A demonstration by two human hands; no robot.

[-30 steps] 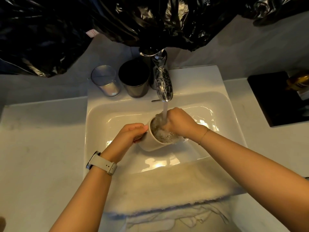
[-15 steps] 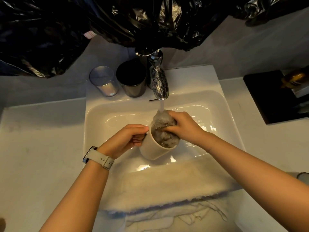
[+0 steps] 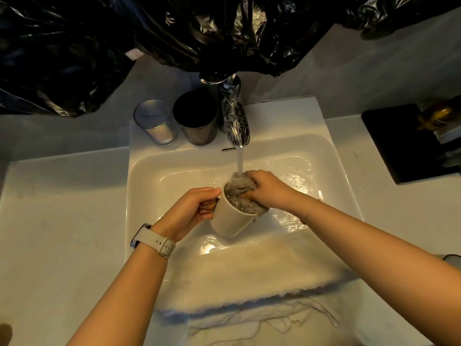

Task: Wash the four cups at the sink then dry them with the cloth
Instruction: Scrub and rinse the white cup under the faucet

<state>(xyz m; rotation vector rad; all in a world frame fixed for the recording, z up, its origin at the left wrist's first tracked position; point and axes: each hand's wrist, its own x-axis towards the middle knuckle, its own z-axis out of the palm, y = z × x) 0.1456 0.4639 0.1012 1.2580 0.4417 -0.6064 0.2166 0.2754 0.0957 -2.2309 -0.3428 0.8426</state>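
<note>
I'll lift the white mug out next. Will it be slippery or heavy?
Probably slippery: the white mug sits wet under the running tap. Possibly heavier than it looks, with a soaked grey rag inside. The left hand holds it tilted.

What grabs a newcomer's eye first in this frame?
Mid-basin, the white cup tilted under the running faucet: left hand grips its handle side, right hand works a grey scrubbing cloth into its mouth. Next, the black plastic sheeting hanging above, and the pale towel draped over the sink's near edge.
</note>
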